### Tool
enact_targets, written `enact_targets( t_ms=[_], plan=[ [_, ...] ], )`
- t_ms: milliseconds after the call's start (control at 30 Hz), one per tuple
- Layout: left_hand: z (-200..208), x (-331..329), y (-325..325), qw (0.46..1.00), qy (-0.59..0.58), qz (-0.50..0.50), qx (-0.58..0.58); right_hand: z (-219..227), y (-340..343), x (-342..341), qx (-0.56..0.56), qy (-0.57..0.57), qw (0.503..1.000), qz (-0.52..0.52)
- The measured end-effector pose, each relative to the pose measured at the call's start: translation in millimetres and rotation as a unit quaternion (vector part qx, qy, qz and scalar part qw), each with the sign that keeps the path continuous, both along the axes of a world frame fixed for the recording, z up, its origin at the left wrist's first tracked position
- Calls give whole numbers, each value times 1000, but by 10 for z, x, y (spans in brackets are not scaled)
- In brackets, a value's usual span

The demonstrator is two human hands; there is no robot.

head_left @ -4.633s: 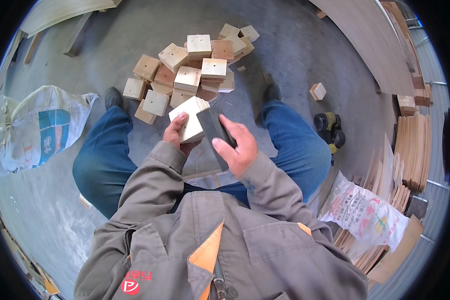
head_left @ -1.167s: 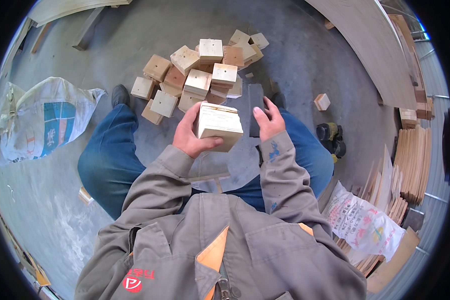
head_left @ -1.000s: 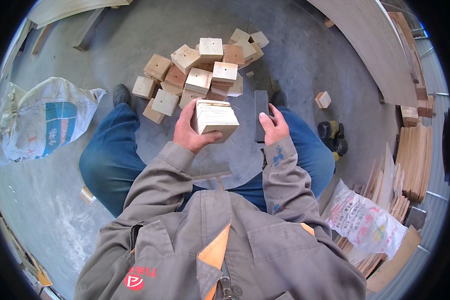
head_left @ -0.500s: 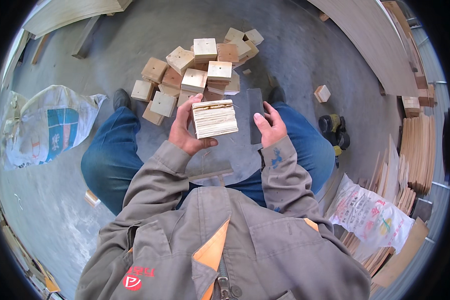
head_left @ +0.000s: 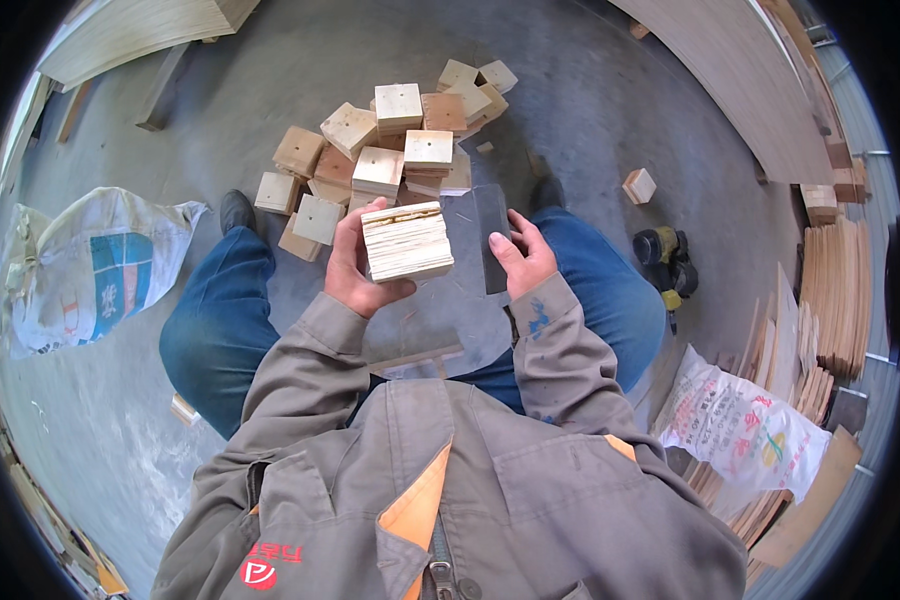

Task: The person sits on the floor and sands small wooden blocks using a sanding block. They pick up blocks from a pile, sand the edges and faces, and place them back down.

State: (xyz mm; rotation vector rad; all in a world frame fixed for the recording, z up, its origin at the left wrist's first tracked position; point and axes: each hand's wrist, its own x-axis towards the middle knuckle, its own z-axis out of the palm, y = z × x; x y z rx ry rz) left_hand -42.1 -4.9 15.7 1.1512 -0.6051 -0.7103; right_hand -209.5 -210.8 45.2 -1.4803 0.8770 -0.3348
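Note:
Between the thumb and fingers of my left hand (head_left: 358, 262) is a layered plywood block (head_left: 407, 243), its striped edge turned up toward me. A brown streak runs along the far part of that edge. My right hand (head_left: 527, 256) grips a flat dark grey plate (head_left: 489, 238) by its right side, thumb on top. The plate is upright, just right of the block, with a small gap between them. Beyond both hands lies a heap of square wooden blocks (head_left: 378, 168) on the floor, several with a small hole in the top face.
A white woven sack (head_left: 60, 255) lies at the left, another sack (head_left: 740, 420) at the lower right by stacked wood strips (head_left: 836, 300). A yellow-and-black power tool (head_left: 665, 258) and a single block (head_left: 639, 186) rest right of my knee. Large boards (head_left: 730, 80) stand at the far right.
Both hands, with the block and the plate, have shifted slightly left in the picture. The grip of each stays the same, and the surroundings moved a little with the view.

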Motion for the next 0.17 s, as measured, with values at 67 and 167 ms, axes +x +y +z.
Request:
enact_targets(
  t_ms=[67,167],
  plan=[
    [-5,22,-14,999,26,-20,-9,-60,-49,-44,-17,8,1000,4],
    [-73,123,23,997,48,-58,-5,30,-21,3,34,-1,999,-2]
  ],
)
